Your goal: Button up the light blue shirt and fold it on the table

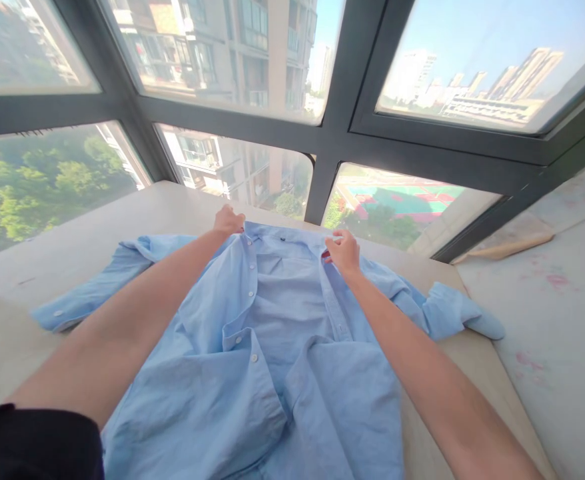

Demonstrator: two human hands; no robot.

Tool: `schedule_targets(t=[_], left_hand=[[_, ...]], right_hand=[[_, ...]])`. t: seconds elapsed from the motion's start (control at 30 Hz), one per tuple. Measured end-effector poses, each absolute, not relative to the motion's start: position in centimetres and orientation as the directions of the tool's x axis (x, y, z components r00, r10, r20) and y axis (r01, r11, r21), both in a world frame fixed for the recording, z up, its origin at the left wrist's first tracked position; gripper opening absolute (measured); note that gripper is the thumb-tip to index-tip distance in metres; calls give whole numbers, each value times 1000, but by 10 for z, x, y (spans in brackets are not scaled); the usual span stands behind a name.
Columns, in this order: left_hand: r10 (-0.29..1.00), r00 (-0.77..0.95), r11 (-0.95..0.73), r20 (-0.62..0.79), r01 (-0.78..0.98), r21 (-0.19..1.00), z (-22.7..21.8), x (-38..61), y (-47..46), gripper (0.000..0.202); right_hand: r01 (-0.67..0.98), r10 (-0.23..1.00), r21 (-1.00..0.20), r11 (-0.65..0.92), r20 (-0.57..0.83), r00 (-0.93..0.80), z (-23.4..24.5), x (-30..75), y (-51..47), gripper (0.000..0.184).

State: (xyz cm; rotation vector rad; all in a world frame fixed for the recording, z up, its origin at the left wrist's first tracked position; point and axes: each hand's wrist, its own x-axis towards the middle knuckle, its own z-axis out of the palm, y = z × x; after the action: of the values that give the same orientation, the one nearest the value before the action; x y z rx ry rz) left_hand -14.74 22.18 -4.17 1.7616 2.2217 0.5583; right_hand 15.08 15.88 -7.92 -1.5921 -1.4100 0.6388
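Light-blue cloth shirt (182, 387) lies unfastened on pale flat sill (2, 340). Left hand (228, 220) and right hand (344, 251) pinch its collar ends.

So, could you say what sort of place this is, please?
Probably an upstairs room in a home: dark window frames, a pale ledge under the shirt, and treetops seen from above.

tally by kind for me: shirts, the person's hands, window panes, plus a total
Shirts: 1, the blue shirt
Hands: 2, the left hand and the right hand
Window panes: 6, three upper and three lower
Total: 9
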Motion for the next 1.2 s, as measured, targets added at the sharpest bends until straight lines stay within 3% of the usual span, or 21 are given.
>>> schedule_targets(t=[0.1, 0.33, 0.47, 0.6, 0.77, 0.87, 1.07, 1.2], left_hand=[[965, -259, 211, 37, 854, 476, -68, -146, 211, 54], [933, -284, 106, 223, 806, 582, -90, -128, 170, 53], [941, -217, 6, 259, 776, 630, -89, -86, 122, 58], [961, -3, -190, 276, 718, 669, -90, -46, 36, 55], [926, 240, -369, 292, 743, 559, -106, -56, -90, 80], [897, 347, -438, 273, 779, 449, -123, -91, -145, 89], [868, 374, -475, 327, 817, 326, -145, -141, -182, 54], [815, 485, -567, 317, 780, 263, -136, -148, -178, 39]], right_hand=[[377, 980, -926, -15, 60, 187, -108, 151, 164, 45], [424, 975, -906, 8, 101, 197, -131, 173, 136, 47], [519, 967, -855, 22, 150, 207, -129, 170, 111, 45], [687, 980, -725, 46, 167, 111, -129, 156, 80, 47], [858, 991, -511, 43, 131, 28, -130, 155, 47, 59], [888, 987, -440, 131, 140, -77, -129, 158, 19, 62], [818, 909, -399, 414, 228, -349, -122, 128, -82, 49], [778, 865, -378, 501, 254, -434, -118, 106, -155, 65]])
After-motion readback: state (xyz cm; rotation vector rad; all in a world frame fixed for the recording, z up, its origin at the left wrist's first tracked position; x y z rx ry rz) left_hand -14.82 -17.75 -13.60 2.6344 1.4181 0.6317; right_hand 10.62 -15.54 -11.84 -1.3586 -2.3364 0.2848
